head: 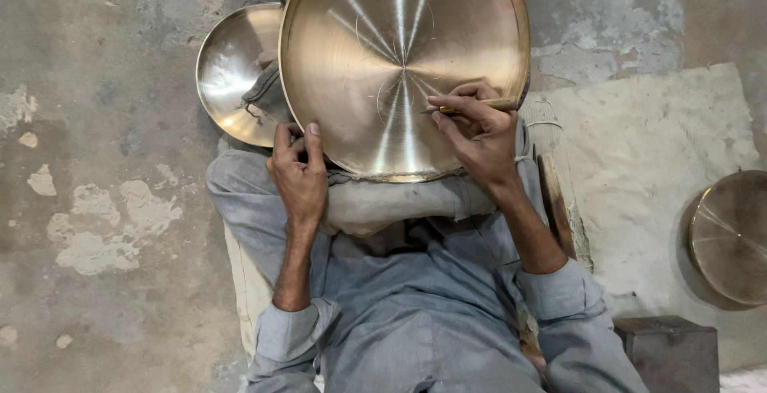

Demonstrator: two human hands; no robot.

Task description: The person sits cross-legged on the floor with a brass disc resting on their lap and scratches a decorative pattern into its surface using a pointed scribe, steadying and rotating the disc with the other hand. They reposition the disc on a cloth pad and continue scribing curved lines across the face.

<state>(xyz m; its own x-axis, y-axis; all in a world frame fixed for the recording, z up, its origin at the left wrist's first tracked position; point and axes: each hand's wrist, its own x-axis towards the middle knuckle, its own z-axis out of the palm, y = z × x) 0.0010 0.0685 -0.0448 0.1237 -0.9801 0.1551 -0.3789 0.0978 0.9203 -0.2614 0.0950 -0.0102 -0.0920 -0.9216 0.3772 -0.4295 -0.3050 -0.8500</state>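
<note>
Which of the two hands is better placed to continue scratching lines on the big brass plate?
The right hand: it holds the thin tool with its tip on the big brass plate. The left hand only grips the rim.

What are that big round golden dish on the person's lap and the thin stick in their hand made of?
The large round golden dish looks like polished brass or bronze: warm yellow metal with bright radial glare streaks. The thin stick-like tool in the right hand looks yellowish-brown, perhaps wood or metal; too small to tell. The left hand grips the dish's rim.
</note>
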